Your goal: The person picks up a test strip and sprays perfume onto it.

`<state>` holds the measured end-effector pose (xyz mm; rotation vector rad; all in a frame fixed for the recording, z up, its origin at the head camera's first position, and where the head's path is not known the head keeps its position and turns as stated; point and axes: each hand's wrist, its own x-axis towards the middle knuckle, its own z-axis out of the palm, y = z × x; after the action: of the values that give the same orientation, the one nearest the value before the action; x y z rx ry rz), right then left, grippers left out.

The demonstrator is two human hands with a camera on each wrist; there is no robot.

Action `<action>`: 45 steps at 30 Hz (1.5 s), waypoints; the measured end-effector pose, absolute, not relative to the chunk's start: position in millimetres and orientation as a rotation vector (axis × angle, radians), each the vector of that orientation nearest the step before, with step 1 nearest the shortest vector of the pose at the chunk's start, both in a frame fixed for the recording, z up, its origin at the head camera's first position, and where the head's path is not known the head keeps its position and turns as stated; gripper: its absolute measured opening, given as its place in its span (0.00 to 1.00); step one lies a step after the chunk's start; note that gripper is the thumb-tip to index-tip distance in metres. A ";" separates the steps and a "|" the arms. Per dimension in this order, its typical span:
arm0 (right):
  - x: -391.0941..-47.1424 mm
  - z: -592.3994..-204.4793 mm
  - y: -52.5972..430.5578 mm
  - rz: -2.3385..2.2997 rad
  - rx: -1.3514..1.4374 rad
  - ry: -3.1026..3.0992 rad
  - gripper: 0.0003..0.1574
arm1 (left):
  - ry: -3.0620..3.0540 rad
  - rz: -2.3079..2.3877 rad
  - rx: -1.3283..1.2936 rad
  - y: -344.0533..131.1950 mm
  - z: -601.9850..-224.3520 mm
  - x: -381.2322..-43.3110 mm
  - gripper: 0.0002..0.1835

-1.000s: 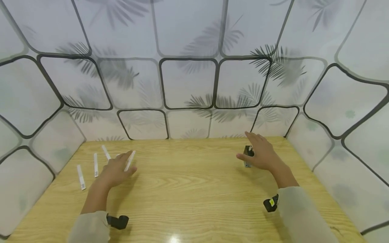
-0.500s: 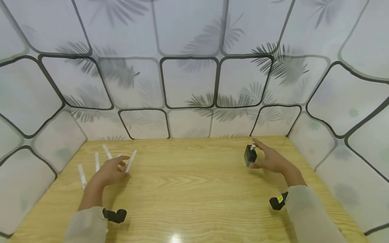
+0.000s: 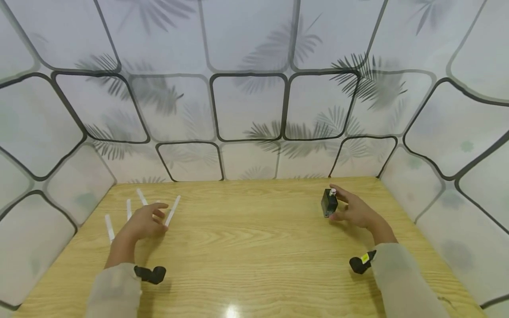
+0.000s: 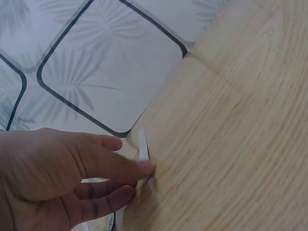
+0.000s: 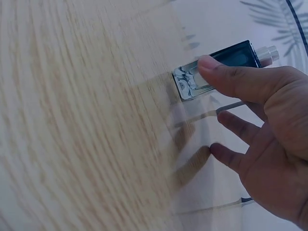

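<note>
On the left of the head view, my left hand (image 3: 142, 221) pinches the near end of a white paper strip (image 3: 172, 211) between thumb and fingers. The left wrist view has the thumb over that strip (image 4: 143, 142), its far end pointing toward the wall. At the right, my right hand (image 3: 358, 213) holds a small dark perfume bottle (image 3: 328, 203) that stands upright on the wooden table, uncapped spray nozzle on top. In the right wrist view the thumb lies across the glass of the bottle (image 5: 235, 55); its other fingers are spread, and the index finger is mostly hidden behind it.
More white strips, such as one at the far left (image 3: 109, 227) and another beside it (image 3: 129, 209), lie fanned out by the left hand, partly covered by it. Patterned wall cloth (image 3: 248, 161) encloses the wooden table (image 3: 246, 247) at the back and both sides.
My right hand has come down and closed around the perfume bottle from the right. My left hand's fingers have drawn in from spread over the strips to pinch the rightmost one.
</note>
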<state>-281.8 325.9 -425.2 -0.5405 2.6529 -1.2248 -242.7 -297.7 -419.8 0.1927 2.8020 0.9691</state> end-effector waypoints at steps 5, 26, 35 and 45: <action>-282.9 -428.8 326.0 -1.302 -0.509 2.633 0.57 | 2.791 0.960 0.156 -298.2 -422.0 -246.2 0.41; -283.1 -438.5 321.7 -1.471 -0.509 2.612 0.55 | 2.776 0.983 0.172 -294.1 -420.4 -252.4 0.37; -284.5 -442.4 315.9 -1.554 -0.466 2.674 0.59 | 2.774 0.975 0.188 -294.3 -422.4 -252.2 0.31; -280.4 -431.8 304.9 -1.385 -0.548 2.851 0.52 | 2.807 0.959 0.230 -292.0 -420.4 -250.6 0.27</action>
<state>-280.4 304.9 -431.8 -0.5479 2.8508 -1.3850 -250.6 -292.0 -420.4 0.2298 2.8071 0.9590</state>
